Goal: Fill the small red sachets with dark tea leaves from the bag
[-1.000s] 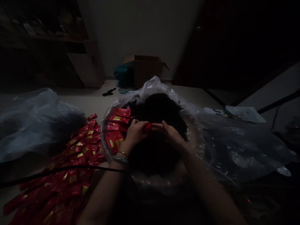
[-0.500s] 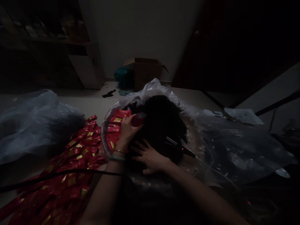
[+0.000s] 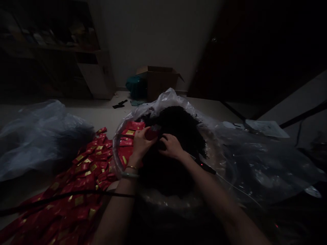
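Red sachet points up-right, held between clenched fingers of the left hand.

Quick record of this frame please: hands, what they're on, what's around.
left hand: holds a red sachet
right hand: on a dark loose heap, possibly tea
heap container: clear plastic bag
beside bag: red gold-labelled sachets, piled to the left
background: open cardboard box by the wall

The dim floor carries red sachets and, seemingly, plastic bags.
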`<state>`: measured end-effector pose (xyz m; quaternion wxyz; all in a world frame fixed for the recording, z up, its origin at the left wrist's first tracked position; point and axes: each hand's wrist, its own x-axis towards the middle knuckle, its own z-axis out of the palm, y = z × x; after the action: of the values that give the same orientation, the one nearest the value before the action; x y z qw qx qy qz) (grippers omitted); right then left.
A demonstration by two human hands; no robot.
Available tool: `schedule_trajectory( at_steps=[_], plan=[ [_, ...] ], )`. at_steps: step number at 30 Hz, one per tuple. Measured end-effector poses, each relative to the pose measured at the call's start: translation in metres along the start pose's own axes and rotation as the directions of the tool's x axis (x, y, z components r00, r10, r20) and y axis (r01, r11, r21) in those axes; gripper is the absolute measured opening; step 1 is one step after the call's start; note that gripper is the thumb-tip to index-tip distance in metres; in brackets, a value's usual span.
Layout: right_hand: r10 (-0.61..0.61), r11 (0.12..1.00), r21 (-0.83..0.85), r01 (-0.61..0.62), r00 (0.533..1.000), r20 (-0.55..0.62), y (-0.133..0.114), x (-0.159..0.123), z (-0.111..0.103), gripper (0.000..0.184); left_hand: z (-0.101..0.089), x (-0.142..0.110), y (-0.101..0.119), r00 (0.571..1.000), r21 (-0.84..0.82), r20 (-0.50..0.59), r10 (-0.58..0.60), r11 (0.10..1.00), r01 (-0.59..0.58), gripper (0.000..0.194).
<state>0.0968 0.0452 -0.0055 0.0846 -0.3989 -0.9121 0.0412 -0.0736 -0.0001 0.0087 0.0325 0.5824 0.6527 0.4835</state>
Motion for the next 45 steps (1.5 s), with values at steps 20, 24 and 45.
schedule_trajectory(
  at_steps=[20, 24, 45],
  plan=[
    [0.066, 0.845, 0.535, 0.012, 0.990, -0.126, 0.035, 0.011, -0.028, 0.051, 0.001, 0.002, 0.002, 1.000, 0.017, 0.007, 0.013, 1.000, -0.013, 0.047],
    [0.063, 0.832, 0.551, -0.062, 0.998, 0.017, 0.045, 0.008, -0.030, 0.057, 0.001, 0.001, 0.002, 0.999, 0.022, 0.023, 0.026, 0.999, -0.026, 0.047],
    [0.081, 0.784, 0.621, 0.018, 0.988, -0.131, 0.025, 0.010, -0.098, 0.034, 0.014, -0.004, 0.007, 0.987, 0.025, 0.157, 0.042, 0.999, -0.047, 0.050]
  ],
)
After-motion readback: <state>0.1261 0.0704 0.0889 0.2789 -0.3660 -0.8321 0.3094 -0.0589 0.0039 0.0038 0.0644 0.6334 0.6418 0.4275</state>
